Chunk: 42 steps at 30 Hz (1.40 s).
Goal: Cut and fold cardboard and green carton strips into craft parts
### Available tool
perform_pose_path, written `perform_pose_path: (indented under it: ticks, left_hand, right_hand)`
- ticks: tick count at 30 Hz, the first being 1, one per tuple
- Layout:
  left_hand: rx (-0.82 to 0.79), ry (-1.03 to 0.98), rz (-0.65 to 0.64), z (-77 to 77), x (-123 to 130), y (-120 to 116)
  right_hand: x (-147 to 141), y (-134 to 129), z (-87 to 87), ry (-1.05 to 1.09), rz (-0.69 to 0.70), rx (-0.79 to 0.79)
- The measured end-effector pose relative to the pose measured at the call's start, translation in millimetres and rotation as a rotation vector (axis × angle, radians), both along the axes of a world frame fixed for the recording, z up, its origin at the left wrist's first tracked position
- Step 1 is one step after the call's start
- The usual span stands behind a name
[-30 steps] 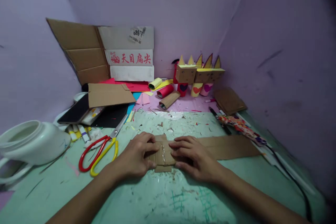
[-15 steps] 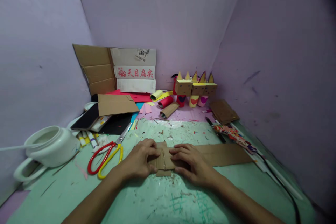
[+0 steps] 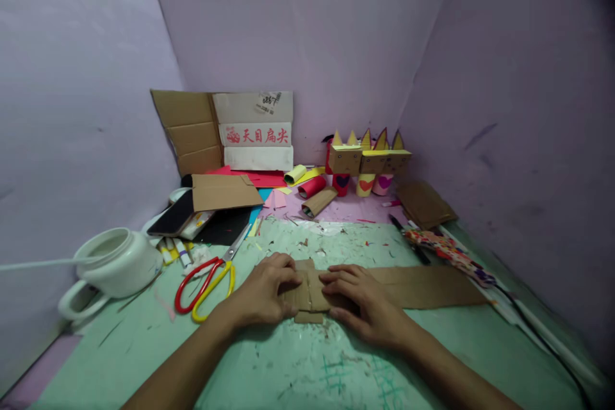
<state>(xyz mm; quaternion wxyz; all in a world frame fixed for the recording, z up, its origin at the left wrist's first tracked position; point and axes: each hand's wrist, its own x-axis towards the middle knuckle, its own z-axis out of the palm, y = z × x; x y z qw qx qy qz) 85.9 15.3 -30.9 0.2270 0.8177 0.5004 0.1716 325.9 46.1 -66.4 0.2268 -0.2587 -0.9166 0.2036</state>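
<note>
Cardboard [image 3: 316, 296] lies flat on table [image 3: 269, 359] at 6 o'clock in view, held by L hand [image 3: 268, 289] at its 9 & R hand [image 3: 366, 302] at its 3, scissors [image 3: 227, 261] nr L hand.

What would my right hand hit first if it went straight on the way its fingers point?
Your right hand would probably meet your left hand first, facing it across the small cardboard piece; exact depth is unclear.

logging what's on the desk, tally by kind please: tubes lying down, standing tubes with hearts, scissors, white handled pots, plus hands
Tubes lying down: 3
Standing tubes with hearts: 3
Scissors: 1
White handled pot: 1
Hands: 2
Total: 10
</note>
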Motion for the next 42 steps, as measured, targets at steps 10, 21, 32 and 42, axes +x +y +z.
perform_pose_path:
  ticks: [10,21,32,42]
  left_hand:
    - [0.011,0.002,0.031,-7.8,-2.4,-0.8]
    - [-0.011,-0.003,0.046,-3.6,-0.7,-2.3]
    - [-0.019,-0.016,0.041,-1.1,0.9,-4.5]
    - [-0.01,-0.033,0.048,-4.4,-1.1,-3.7]
  right_hand:
    - [0.2,2.4,-4.5,-0.019,-0.001,0.015]
    - [-1.2,2.3,-5.6,0.036,0.004,0.01]
    - [-1.7,0.6,-3.1,0.042,-0.013,-0.004]
    - [-2.5,0.0,0.0,0.044,-0.017,-0.042]
